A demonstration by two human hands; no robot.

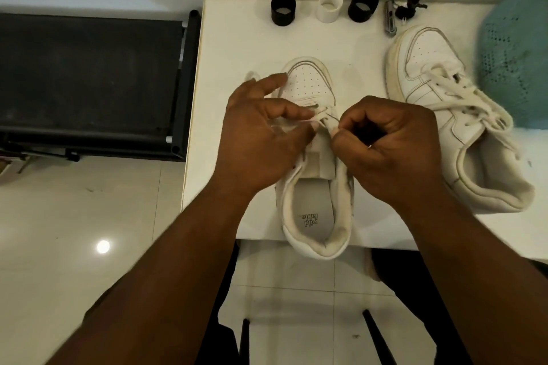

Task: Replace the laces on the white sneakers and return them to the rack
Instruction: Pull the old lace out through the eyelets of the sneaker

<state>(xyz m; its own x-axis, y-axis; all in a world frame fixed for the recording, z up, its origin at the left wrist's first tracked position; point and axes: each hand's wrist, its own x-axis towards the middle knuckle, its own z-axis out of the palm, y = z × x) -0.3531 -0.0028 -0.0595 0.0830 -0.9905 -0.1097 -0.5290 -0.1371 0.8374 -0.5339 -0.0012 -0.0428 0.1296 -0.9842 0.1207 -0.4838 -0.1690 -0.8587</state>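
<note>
A black rack (89,83) stood off the table's (237,47) left edge, a teal mesh thing (516,68) lay at its right edge beside the laced second sneaker (444,115), and three small cylinders (329,6) lined its far edge. The insole of the near sneaker (314,187), whose heel overhung the near edge, bore print too blurred to read. Your left hand (261,139) and right hand (394,145) each pinched the lace (321,117) near its toe.

We see our two bare forearms, no sleeves reaching the wrists, no watch or bracelet on either. Our left hand (261,133) shows short, pale nails. Our right hand (388,142) has a small bright glint at one finger, too small to identify. Below the arms, dark trousers cover our legs.
</note>
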